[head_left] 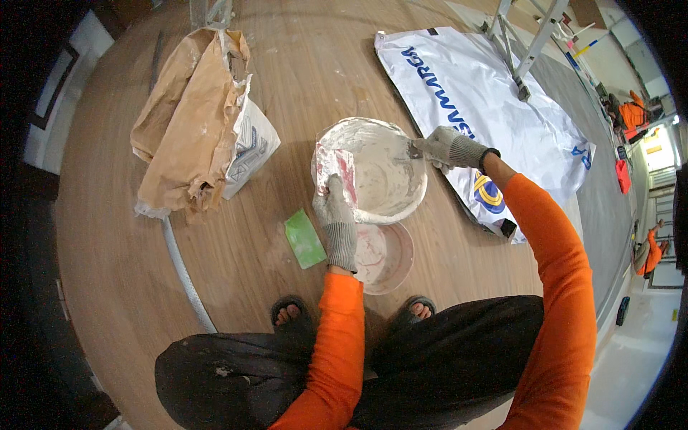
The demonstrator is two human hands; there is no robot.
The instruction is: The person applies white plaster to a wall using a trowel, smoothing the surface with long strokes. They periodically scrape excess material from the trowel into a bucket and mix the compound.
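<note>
We look down and see a person squatting on a wooden floor [272, 72], in orange sleeves and grey knit gloves. The left hand [337, 218] is closed around a flat scraper [337, 168] that is smeared white and red. It holds the scraper up at the left rim of a big white bucket [373, 172]. The bucket sits on the floor in front of the person's feet, and it has thick white paste [380, 168] inside. The right hand [448, 149] reaches in from the other side and its fingers are shut on a small putty knife [414, 150]. The blade end of that knife rests at the right rim of the bucket, over the paste. Just below the bucket, touching its near edge, is a small round bowl [387, 258] with pinkish white smears in it. A green card [304, 239] lies flat on the floor just left of the left wrist. Farther left sits a crumpled brown paper sack [190, 118], dusty with white powder, and a grey hose [183, 269] runs out from under it toward us. To the right of the bucket lies a big white plastic sheet [494, 93] with blue letters, and the feet of a metal ladder [523, 43] stand on it. We see the person's sandals [290, 312] at the bottom, near the bowl.
</note>
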